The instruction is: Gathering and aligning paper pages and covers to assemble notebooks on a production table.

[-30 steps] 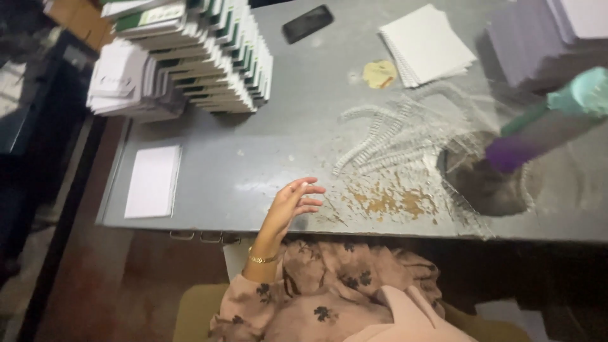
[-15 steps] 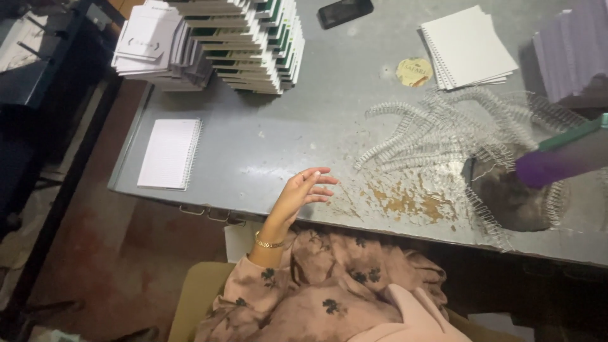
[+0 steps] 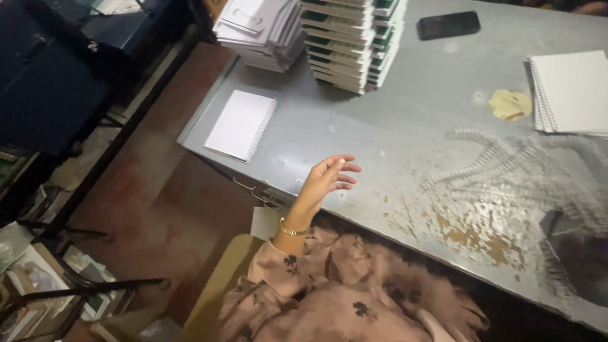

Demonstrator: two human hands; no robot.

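My left hand [image 3: 326, 177] hovers over the front edge of the grey metal table [image 3: 392, 126], fingers spread and pointing right, holding nothing. A gold bracelet sits on the wrist, and the sleeve is pink with dark flowers. A small white spiral notebook [image 3: 240, 125] lies flat on the table to the left of the hand. A heap of loose white spiral binding coils [image 3: 500, 168] lies to its right. My right hand is out of view.
Tall stacks of notebooks [image 3: 351, 41] and a lower white stack [image 3: 256, 28] stand at the back. A black phone [image 3: 448, 25] lies beyond them. White notebooks [image 3: 573, 92] and a yellow scrap [image 3: 510, 104] are at the right. A dark object [image 3: 579, 253] sits at the table's right front. Dark furniture [image 3: 50, 82] stands left.
The view has swung left and down. The teal and purple tool at the right has left the picture. My left hand stays near the table's front edge, fingers still apart.
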